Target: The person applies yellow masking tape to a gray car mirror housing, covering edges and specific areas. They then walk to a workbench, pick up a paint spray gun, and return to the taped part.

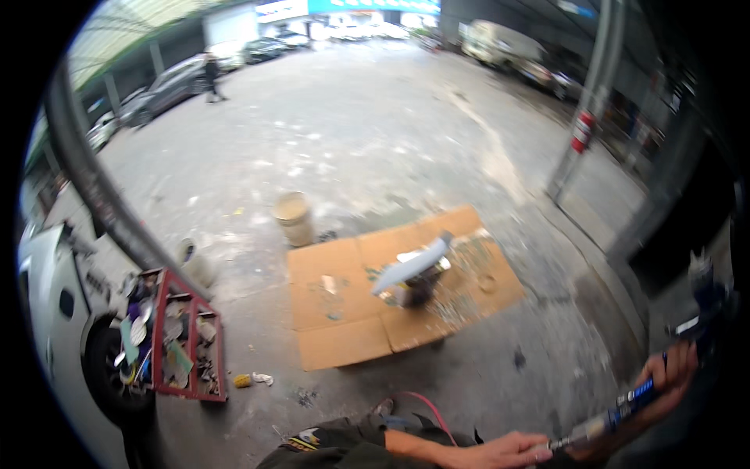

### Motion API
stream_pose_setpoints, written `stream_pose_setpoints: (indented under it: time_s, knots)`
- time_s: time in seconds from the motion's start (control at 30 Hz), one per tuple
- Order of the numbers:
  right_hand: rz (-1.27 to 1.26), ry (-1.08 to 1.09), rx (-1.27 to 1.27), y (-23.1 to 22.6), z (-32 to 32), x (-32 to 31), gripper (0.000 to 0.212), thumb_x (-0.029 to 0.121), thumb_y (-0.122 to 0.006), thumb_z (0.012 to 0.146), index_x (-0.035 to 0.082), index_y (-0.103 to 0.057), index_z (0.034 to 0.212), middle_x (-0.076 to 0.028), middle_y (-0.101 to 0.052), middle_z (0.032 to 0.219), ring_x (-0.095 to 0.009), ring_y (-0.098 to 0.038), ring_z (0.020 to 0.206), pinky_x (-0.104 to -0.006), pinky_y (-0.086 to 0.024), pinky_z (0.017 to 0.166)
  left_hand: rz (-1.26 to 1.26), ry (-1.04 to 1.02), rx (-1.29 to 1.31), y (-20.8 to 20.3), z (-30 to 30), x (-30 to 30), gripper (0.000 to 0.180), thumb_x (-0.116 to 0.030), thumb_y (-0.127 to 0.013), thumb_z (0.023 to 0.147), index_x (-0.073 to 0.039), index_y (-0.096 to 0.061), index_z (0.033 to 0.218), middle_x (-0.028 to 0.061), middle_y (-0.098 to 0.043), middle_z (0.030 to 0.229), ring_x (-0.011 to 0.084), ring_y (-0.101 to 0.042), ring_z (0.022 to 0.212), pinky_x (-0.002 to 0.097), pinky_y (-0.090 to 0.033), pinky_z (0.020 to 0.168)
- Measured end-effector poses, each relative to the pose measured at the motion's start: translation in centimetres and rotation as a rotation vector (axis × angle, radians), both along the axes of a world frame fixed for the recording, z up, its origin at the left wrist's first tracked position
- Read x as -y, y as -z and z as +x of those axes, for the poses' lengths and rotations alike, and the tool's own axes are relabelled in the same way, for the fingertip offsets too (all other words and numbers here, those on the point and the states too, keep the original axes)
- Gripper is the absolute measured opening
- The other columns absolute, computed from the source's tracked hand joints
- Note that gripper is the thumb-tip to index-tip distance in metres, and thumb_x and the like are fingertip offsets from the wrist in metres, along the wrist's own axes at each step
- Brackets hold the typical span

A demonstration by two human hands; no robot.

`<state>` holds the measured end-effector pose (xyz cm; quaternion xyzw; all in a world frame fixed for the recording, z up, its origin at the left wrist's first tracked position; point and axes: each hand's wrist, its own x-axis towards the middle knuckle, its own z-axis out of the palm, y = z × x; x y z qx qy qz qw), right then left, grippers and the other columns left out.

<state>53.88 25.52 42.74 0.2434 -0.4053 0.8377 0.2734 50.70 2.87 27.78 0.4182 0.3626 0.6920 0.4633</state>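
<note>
At the lower right, a slim blue and silver tool slants between my hands. Its exact kind is blurred. My right hand is closed around its upper end. My left hand reaches in from the lower edge, its fingers closed at the tool's lower tip. Just beyond my right hand is a dark blue thing with metal parts, too smeared and dim to name. Away from both hands, a curved grey panel rests tilted on a dark support above a cardboard-covered surface.
A red rack of cluttered tools and materials stands at left, beside a light-coloured car. A tan bucket stands behind the cardboard. A red hose runs near my legs. A person walks far off near parked cars.
</note>
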Motion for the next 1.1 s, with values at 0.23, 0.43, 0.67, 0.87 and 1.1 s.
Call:
stream_pose_setpoints:
  time_s: [0.23,0.43,0.67,0.87,1.1]
  knots:
    - [-0.186,0.604,0.412,7.1,-3.7,2.0,0.028,0.021,-0.051,0.097,0.016,-0.038,0.073,0.006,-0.021,0.063,-0.004,-0.017,0.048,-0.0213,-0.019,0.045,-0.162,-0.133,-0.305,7.2,-3.9,-4.5,0.036,-0.039,-0.051,0.098,-0.002,-0.049,0.097,0.0081,-0.048,0.067,0.0184,-0.047,0.062,0.0337,-0.039,0.058]
    - [0.220,0.621,0.674,17.7,-5.3,4.5,0.013,0.016,-0.060,0.090,0.006,-0.057,0.084,0.002,-0.049,0.069,-0.008,-0.047,0.061,-0.0236,-0.039,0.058,-0.067,-0.769,-0.414,8.3,-3.9,-7.2,0.049,-0.022,-0.065,0.086,0.000,-0.042,0.123,0.0231,-0.057,0.090,0.0356,-0.058,0.080,0.0386,-0.046,0.072]
    - [0.937,-0.046,1.168,25.6,4.3,-1.9,0.030,0.015,-0.063,0.090,-0.002,-0.064,0.114,-0.008,-0.067,0.092,-0.016,-0.063,0.088,-0.0297,-0.051,0.078,-0.504,-0.937,-0.194,16.1,-4.2,-4.4,0.032,-0.035,-0.064,0.090,-0.005,-0.061,0.098,0.0167,-0.058,0.073,0.0267,-0.049,0.062,0.0372,-0.045,0.065]
    - [1.097,-0.659,1.261,21.7,8.8,-2.2,0.028,0.019,-0.064,0.089,0.000,-0.066,0.109,-0.007,-0.068,0.089,-0.016,-0.063,0.087,-0.0324,-0.052,0.077,-0.567,-0.882,-0.150,13.7,-5.2,-3.8,0.035,-0.036,-0.064,0.090,-0.002,-0.058,0.084,0.0078,-0.048,0.062,0.0157,-0.042,0.060,0.0333,-0.041,0.059]
    - [1.087,-0.419,1.233,22.4,4.1,-1.9,0.027,0.019,-0.064,0.089,0.000,-0.066,0.109,-0.007,-0.068,0.088,-0.016,-0.063,0.086,-0.0327,-0.052,0.077,-0.523,-0.849,-0.102,14.9,-4.4,-4.3,0.031,-0.033,-0.067,0.090,-0.003,-0.060,0.085,0.0019,-0.048,0.063,0.0103,-0.042,0.061,0.0294,-0.039,0.058]
